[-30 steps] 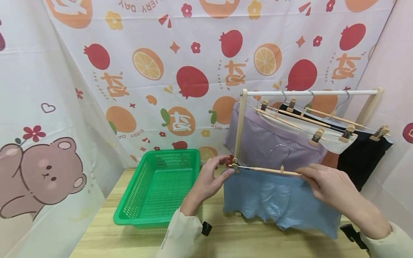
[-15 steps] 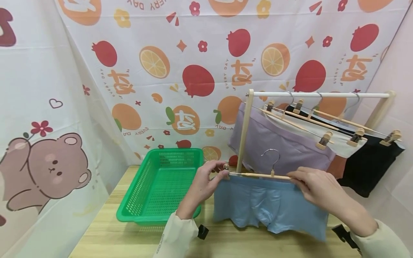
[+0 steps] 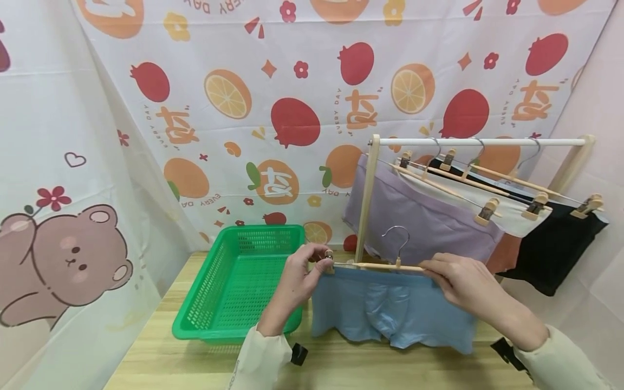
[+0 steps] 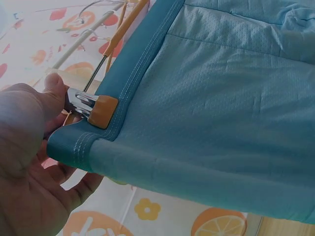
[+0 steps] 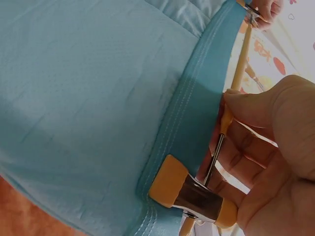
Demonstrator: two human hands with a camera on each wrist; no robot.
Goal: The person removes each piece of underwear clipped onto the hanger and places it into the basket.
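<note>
Light blue boxer briefs (image 3: 414, 311) hang from a clip hanger (image 3: 377, 266) held in front of the rack, its metal hook upright. My left hand (image 3: 296, 275) pinches the metal-and-tan clip (image 4: 102, 111) at the hanger's left end. In the left wrist view that clip's pad bites on the waistband near its corner. My right hand (image 3: 465, 283) grips the hanger's bar toward the right end, thumb on the wooden part. Below that thumb, in the right wrist view, the other clip (image 5: 189, 191) clamps the waistband's opposite end.
Behind stands a rack (image 3: 370, 200) with a white rail (image 3: 414, 142). Purple briefs (image 3: 414, 216), white ones (image 3: 512, 219) and black ones (image 3: 546, 249) hang there on clip hangers. A green plastic basket (image 3: 182, 319) sits left on the wooden table (image 3: 341, 374).
Both hands have carried the hanger and blue briefs leftward, away from the rack post. The left hand's thumb and fingers, apart at first, have closed on the left clip.
</note>
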